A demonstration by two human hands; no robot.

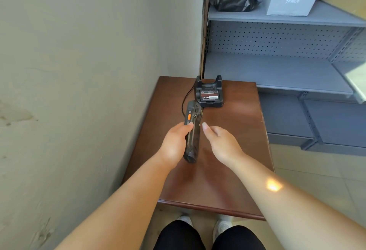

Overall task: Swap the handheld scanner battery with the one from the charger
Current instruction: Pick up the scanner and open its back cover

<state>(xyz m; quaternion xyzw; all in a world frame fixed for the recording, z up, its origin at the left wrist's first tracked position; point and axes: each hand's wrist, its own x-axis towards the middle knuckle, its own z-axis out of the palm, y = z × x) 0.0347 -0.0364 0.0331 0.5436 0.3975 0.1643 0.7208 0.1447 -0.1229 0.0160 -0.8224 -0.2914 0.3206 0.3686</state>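
Left hand is wrapped round the lower half of the scanner, thumb along its near edge, holding it on its side above the table with the top end pointing away from the person. Right hand is empty and loosely curled, its fingertips just beside the scanner's right face and not quite touching, as far as I can tell.

Judging by that, the swap is at its opening step: the scanner is up off the table and the free hand is reaching in for the back cover or latch. The next move would need the right fingers to find that catch while the left keeps the body steady; whether the cover is already off I can't make out, since that face is turned edge-on and blurred.

Beyond both hands, near the table's far edge, sits the charger with the spare battery lying in its front slot, label up. Its cable runs down just past the scanner's top end, close enough to snag if the scanner is swung forward.

Room is tight to the left of the left hand, where the wall runs along the table's side. To the right of the right hand the table lies bare out to its edge, a good spot to set down the old battery. Grey shelves stand behind and right of the charger, well apart from the hands.
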